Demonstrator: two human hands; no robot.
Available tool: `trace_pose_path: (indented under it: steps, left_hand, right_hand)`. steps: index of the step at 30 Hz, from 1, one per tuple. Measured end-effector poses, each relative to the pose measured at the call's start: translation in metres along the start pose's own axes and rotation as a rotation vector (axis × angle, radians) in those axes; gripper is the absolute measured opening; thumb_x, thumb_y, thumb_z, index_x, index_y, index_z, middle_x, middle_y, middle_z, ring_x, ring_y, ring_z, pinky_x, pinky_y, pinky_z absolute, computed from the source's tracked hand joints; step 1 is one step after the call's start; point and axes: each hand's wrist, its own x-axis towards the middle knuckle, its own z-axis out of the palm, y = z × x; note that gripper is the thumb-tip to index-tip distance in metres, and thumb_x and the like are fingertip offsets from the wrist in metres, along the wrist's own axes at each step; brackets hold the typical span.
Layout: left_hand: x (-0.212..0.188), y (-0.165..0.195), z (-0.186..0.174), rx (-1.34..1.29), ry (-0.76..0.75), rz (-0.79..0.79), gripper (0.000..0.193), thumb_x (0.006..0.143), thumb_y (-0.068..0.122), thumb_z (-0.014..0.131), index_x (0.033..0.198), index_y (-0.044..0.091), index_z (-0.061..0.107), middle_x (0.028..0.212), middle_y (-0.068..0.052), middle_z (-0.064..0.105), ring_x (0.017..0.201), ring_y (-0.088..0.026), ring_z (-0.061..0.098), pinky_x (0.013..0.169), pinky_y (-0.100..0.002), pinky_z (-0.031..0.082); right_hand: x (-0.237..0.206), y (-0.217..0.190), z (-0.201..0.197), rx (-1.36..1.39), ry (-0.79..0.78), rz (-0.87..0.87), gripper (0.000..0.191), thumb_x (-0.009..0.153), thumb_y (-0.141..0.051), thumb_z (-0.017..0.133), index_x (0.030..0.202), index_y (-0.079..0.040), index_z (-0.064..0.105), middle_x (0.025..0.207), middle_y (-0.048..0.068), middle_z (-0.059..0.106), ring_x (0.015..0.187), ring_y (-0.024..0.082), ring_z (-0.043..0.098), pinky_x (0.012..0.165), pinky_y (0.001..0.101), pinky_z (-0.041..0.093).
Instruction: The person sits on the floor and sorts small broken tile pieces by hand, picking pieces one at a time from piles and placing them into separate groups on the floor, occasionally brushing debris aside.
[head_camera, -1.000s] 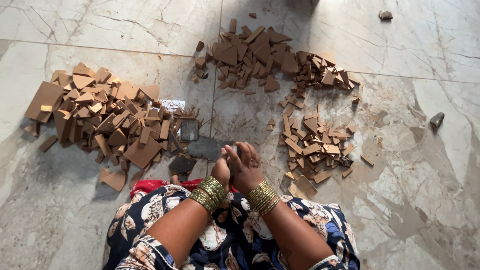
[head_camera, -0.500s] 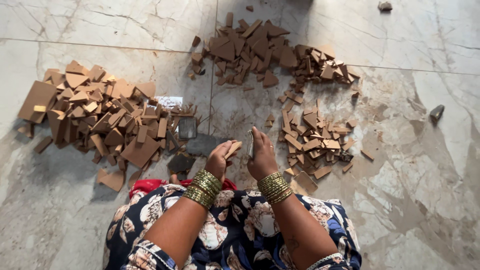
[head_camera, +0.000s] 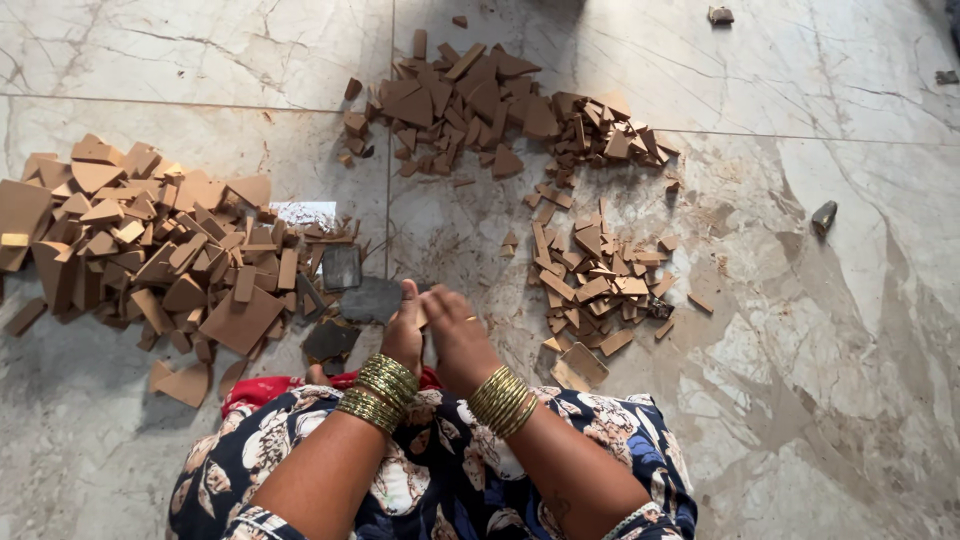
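Note:
My left hand (head_camera: 405, 330) and my right hand (head_camera: 457, 335) are pressed together just above my lap, both closed on one small tan flat piece (head_camera: 422, 314) held between them. Gold bangles ring both wrists. A dark flat slab (head_camera: 371, 300) lies on the floor right in front of the hands. A big heap of tan broken pieces (head_camera: 150, 255) spreads to the left. A smaller pile of narrow tan pieces (head_camera: 595, 275) lies to the right of the hands. A darker brown heap (head_camera: 480, 95) sits farther away at the top.
The floor is grey marble tile with grout lines (head_camera: 389, 150). Dark glassy squares (head_camera: 341, 267) lie by the left heap. Small dark stones (head_camera: 823, 215) sit at the right and one at the top edge (head_camera: 720, 15). My flowered skirt (head_camera: 420, 480) fills the bottom.
The hands parted slightly half a second ago with a tan piece showing between them, then closed together again. The view has shifted a little.

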Motion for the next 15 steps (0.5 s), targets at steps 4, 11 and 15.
trace_pose_path:
  steps: [4, 11, 15]
  left_hand:
    - [-0.009, 0.008, 0.004, -0.068, -0.043, -0.087, 0.084, 0.095, 0.069, 0.042, 0.131, -0.004, 0.06, 0.126, -0.016, 0.068, 0.113, -0.024, 0.067, 0.099, -0.037, 0.054]
    - [-0.018, 0.017, 0.013, -0.255, -0.236, -0.131, 0.082, 0.099, 0.069, 0.034, 0.132, -0.002, 0.057, 0.13, -0.017, 0.065, 0.119, -0.029, 0.064, 0.103, -0.042, 0.051]
    - [-0.023, 0.026, 0.013, -0.253, -0.161, -0.221, 0.091, 0.094, 0.075, 0.023, 0.136, 0.001, 0.055, 0.135, -0.018, 0.064, 0.122, -0.031, 0.063, 0.104, -0.046, 0.051]
  right_hand:
    - [-0.005, 0.0, 0.005, 0.144, 0.081, -0.109, 0.076, 0.076, -0.008, 0.069, 0.147, -0.006, 0.041, 0.154, 0.017, 0.042, 0.145, 0.039, 0.037, 0.117, 0.0478, 0.033]
    - [-0.003, 0.009, 0.012, -0.065, 0.034, 0.057, 0.083, 0.079, -0.006, 0.065, 0.157, -0.014, 0.039, 0.156, 0.013, 0.042, 0.147, 0.035, 0.034, 0.115, 0.0499, 0.032]
    - [-0.006, 0.003, 0.012, 0.079, 0.056, -0.043, 0.088, 0.078, -0.015, 0.071, 0.157, -0.009, 0.033, 0.161, 0.016, 0.035, 0.15, 0.038, 0.029, 0.118, 0.0496, 0.029]
